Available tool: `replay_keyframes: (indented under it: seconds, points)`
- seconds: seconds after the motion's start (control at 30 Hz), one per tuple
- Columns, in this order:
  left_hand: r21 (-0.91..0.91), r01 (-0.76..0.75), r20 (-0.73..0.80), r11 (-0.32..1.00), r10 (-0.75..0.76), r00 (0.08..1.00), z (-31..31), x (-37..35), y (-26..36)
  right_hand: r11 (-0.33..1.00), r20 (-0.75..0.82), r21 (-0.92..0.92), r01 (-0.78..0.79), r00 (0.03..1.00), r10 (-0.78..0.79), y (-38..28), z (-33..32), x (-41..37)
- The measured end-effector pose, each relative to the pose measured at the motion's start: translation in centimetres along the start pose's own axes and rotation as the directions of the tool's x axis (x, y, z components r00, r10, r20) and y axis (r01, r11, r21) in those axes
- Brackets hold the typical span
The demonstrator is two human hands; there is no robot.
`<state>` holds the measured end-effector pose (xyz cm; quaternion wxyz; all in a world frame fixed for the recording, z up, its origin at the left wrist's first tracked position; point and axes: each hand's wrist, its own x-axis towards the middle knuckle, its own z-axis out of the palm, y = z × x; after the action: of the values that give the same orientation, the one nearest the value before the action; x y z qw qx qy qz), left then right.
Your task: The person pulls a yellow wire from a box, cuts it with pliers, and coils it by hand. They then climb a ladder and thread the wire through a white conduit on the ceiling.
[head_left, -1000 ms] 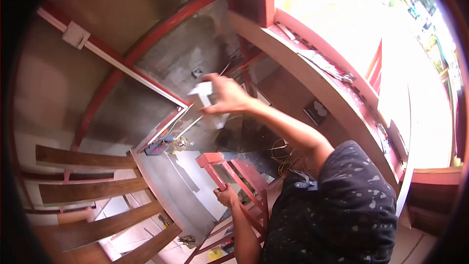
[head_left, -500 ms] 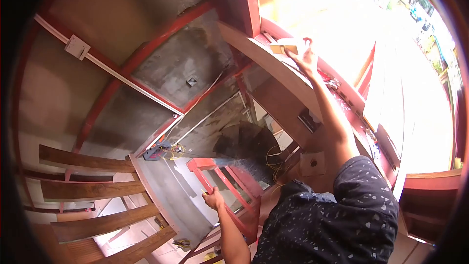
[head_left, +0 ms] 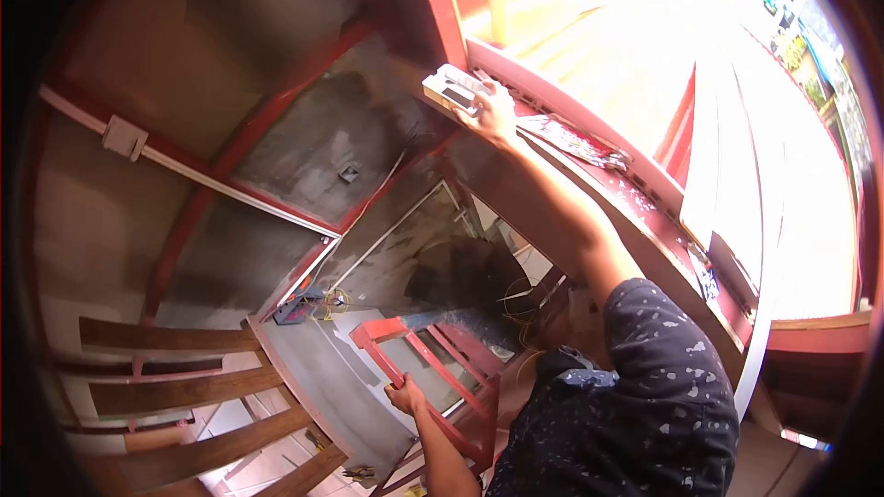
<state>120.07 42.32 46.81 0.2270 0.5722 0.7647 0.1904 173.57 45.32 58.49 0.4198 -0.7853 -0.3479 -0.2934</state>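
Observation:
A small open white box [head_left: 453, 88] is in my right hand [head_left: 494, 114], near the red window frame's lower corner. Something dark lies inside the box. Below the hand runs the red window ledge [head_left: 649, 207], with crumpled shiny wrapping [head_left: 580, 143] on it. My left hand [head_left: 406, 395] is closed round the side rail of a red wooden frame with crossbars [head_left: 394, 370], low in the view. Both arms are stretched apart.
Wooden slats [head_left: 198, 396] stand at the lower left. On the grey wall are a white switch box [head_left: 123, 138] and white conduit. A blue-grey case [head_left: 293, 311] with yellow cable [head_left: 337, 299] lies beyond the red frame. Bright outdoors shows through the window.
My right hand has moved left along the ledge with the box, whose open side now shows. The view has shifted a little. My left hand still grips the red rail.

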Motion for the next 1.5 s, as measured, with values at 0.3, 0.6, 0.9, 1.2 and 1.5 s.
replay_keyframes:
  seconds: [0.3, 0.6, 0.9, 1.2, 1.5]
  points:
    - [0.000, -0.050, -0.005, 0.999, 0.050, 0.999, 1.5, 1.9, -3.0, 0.989, 0.259, -0.098, -0.112, 0.956, 0.134, 0.1, 0.4, 2.4]
    - [-0.040, -0.025, 0.011, 0.999, 0.026, 1.000, 0.5, 0.8, -1.2, 0.956, 0.222, -0.282, -0.077, 0.964, 0.144, 2.0, -1.2, 1.4]
    - [-0.021, -0.007, 0.021, 1.000, 0.007, 1.000, 1.3, 1.7, -2.6, 0.951, 0.177, -0.284, -0.127, 0.967, 0.182, 2.6, -3.1, 1.1]
    - [-0.052, 0.018, 0.014, 0.999, -0.017, 1.000, 0.9, 1.4, -1.8, 0.978, 0.536, 0.178, -0.105, 0.844, -0.007, 2.4, -8.5, -0.7]
    - [-0.099, 0.110, 0.112, 0.989, -0.099, 0.989, 0.4, 1.1, -0.5, 0.961, 0.621, 0.197, -0.195, 0.783, 0.031, 6.7, -10.4, -1.6]
